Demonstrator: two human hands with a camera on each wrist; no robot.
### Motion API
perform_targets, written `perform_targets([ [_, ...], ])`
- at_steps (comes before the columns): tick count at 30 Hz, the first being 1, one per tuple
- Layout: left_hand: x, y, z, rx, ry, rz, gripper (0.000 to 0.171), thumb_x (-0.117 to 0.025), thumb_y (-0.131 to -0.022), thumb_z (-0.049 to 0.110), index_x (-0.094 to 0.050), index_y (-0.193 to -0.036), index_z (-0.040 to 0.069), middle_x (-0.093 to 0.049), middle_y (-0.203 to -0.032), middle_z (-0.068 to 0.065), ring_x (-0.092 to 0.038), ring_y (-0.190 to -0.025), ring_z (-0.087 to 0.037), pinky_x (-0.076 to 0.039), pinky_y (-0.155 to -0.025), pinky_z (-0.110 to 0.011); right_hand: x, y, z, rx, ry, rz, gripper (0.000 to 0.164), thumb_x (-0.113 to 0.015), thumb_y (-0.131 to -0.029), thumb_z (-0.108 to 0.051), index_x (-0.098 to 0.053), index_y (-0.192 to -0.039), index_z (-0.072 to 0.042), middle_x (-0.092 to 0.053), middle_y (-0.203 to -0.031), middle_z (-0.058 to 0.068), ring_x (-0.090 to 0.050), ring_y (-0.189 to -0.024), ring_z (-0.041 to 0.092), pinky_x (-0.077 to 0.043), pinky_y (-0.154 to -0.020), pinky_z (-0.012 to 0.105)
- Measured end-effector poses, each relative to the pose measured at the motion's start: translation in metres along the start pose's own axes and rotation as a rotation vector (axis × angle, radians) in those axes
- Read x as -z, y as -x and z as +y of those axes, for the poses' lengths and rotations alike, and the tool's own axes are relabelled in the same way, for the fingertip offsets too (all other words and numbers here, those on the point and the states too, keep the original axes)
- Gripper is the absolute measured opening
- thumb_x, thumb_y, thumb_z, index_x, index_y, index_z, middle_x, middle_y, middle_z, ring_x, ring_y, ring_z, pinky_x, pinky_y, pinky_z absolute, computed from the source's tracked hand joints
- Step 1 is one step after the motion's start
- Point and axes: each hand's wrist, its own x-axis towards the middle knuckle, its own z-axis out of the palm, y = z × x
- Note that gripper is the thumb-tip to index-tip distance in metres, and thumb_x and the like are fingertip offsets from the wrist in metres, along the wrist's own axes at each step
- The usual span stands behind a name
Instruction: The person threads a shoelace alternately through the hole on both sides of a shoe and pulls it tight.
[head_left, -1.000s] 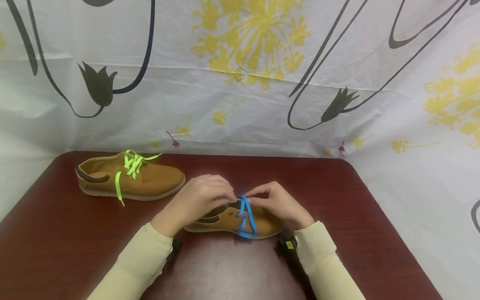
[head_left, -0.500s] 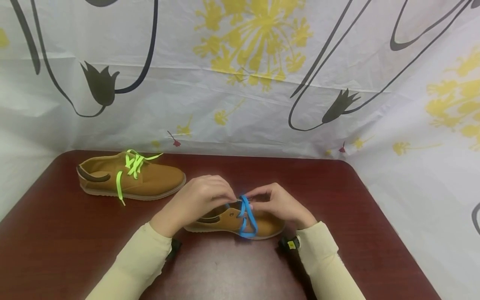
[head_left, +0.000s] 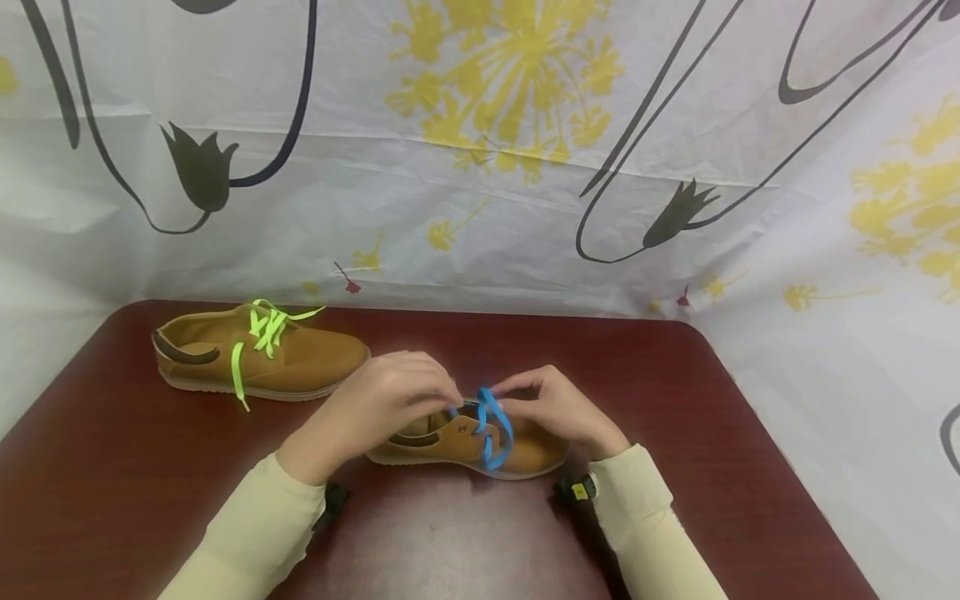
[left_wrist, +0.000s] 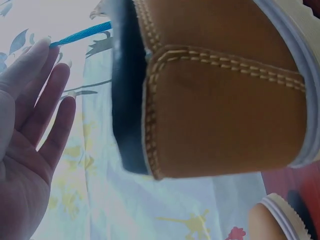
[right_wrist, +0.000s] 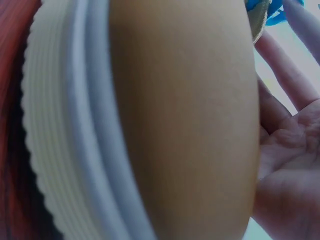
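A tan shoe [head_left: 536, 446] with a blue shoelace [head_left: 504, 437] rests on the table, toe pointing right. My left hand [head_left: 386, 404] is above the shoe's opening; in the left wrist view its thumb and forefinger pinch the lace [left_wrist: 82, 34], drawn taut toward the shoe, while the other fingers stand loose. Over the tongue, my right hand [head_left: 558, 408] pinches the lace near the top of its loop. A curved loop hangs down the shoe's near side. In the right wrist view the shoe's side [right_wrist: 185, 120] hides part of that hand [right_wrist: 300, 140].
A second tan shoe [head_left: 322, 362] with a neon-green lace [head_left: 270, 329] lies at the back left, near my left forearm. The dark red table [head_left: 637, 358] ends at a white patterned sheet [head_left: 480, 250] behind and at the sides.
My left hand has moved left and slightly back toward the heel, drawing the lace with it. The blue loop on the near side has become smaller and rounder. My right hand has barely moved.
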Motion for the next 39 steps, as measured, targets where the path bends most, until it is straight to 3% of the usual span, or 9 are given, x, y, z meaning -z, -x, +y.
perform_targets([
  [9, 0.013, 0.013, 0.010, -0.032, -0.016, 0.019, 0.005, -0.075, -0.091, 0.013, -0.077, -0.093, 0.018, -0.074, -0.090, 0.010, -0.068, -0.088, -0.005, -0.053, -0.084, -0.019, -0.002, 0.000, -0.003, -0.012, -0.006, -0.018, 0.023, -0.078, -0.090, -0.035, -0.078, -0.110, -0.023, -0.078, -0.104, -0.005, -0.068, -0.107, 0.015, -0.054, -0.092, 0.034],
  [16, 0.022, 0.018, 0.021, -0.086, -0.019, 0.060, 0.013, -0.080, -0.084, 0.008, -0.077, -0.092, 0.019, -0.074, -0.091, 0.011, -0.068, -0.089, -0.004, -0.053, -0.084, -0.018, -0.001, 0.001, -0.002, -0.019, 0.005, -0.019, 0.022, -0.076, -0.091, -0.035, -0.079, -0.109, -0.024, -0.078, -0.107, -0.006, -0.068, -0.110, 0.014, -0.053, -0.095, 0.036],
  [22, 0.027, 0.023, 0.028, -0.129, -0.037, 0.070, 0.006, -0.071, -0.094, 0.015, -0.076, -0.094, 0.020, -0.074, -0.092, 0.012, -0.068, -0.090, -0.005, -0.052, -0.086, -0.019, -0.002, 0.001, -0.003, -0.013, -0.002, -0.012, 0.020, -0.072, -0.094, -0.034, -0.079, -0.110, -0.024, -0.078, -0.109, -0.005, -0.069, -0.110, 0.014, -0.053, -0.096, 0.036],
  [26, 0.031, 0.026, 0.032, -0.160, -0.045, 0.089, 0.013, -0.064, -0.100, 0.021, -0.075, -0.094, 0.018, -0.074, -0.092, 0.011, -0.068, -0.090, -0.007, -0.052, -0.087, -0.020, -0.002, 0.002, -0.007, -0.033, -0.001, 0.005, 0.019, -0.071, -0.095, -0.035, -0.079, -0.108, -0.025, -0.078, -0.108, -0.006, -0.068, -0.111, 0.013, -0.052, -0.099, 0.038],
  [39, 0.039, 0.036, 0.039, -0.170, -0.028, 0.135, 0.017, -0.060, -0.102, 0.021, -0.075, -0.097, 0.017, -0.074, -0.093, 0.008, -0.068, -0.090, -0.009, -0.051, -0.095, -0.021, -0.006, 0.001, -0.017, -0.085, 0.051, 0.026, 0.023, -0.069, -0.096, -0.039, -0.079, -0.108, -0.022, -0.077, -0.111, -0.004, -0.064, -0.117, 0.016, -0.048, -0.099, 0.035],
])
